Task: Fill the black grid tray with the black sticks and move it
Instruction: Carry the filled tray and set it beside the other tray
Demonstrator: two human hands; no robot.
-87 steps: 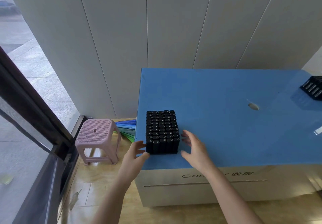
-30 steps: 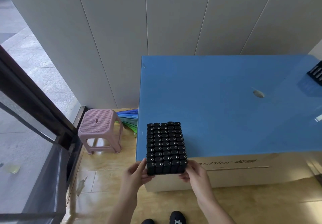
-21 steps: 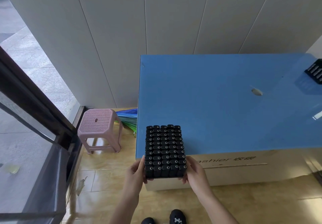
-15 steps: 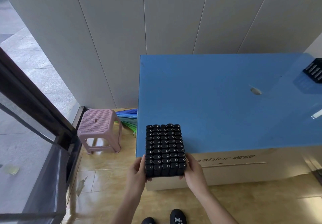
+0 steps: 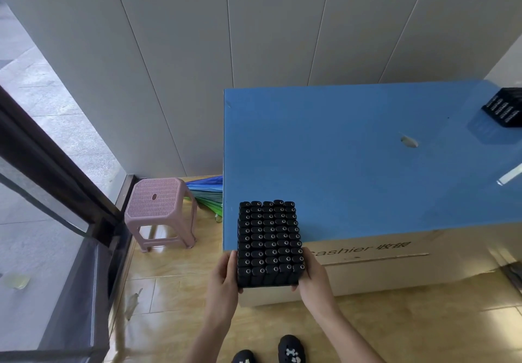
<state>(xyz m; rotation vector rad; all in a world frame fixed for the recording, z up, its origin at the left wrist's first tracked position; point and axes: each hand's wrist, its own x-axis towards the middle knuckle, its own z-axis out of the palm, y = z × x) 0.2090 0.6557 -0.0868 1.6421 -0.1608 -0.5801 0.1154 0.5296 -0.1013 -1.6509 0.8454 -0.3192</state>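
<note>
Tray (image 5: 267,280) packed with black sticks (image 5: 268,238), at the table's (image 5: 353,165) near left corner, near end jutting past the near edge. Left grip (image 5: 224,279) clasping the tray's left side, right grip (image 5: 313,276) clasping its right side. Second black tray (image 5: 505,108) by the table's right edge. Pink stool (image 5: 161,210) left of the table.

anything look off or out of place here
Two small things. In the tray gripped by the left hand and right hand, one stick in the far row pokes up above its neighbours. The blue counter has an oval hole or dent in its top. Nothing spilled.
</note>
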